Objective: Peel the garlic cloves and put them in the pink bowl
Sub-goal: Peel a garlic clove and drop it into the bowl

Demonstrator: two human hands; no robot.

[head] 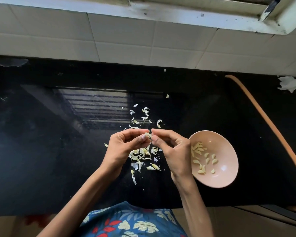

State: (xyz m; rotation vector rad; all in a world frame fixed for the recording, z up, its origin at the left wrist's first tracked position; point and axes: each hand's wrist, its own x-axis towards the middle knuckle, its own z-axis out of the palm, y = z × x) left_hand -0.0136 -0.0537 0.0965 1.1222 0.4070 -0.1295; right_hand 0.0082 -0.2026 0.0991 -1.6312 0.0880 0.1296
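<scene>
Left hand [121,147] and right hand [174,151] pinch garlic clove [147,134] between them.

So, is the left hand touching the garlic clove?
Touching. The head view shows the left hand pinching the garlic clove between thumb and fingertips.

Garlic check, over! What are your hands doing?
Left hand, right hand both pinching one garlic clove. Peeled cloves in pink bowl. Loose skins below, nothing blocking.
</scene>
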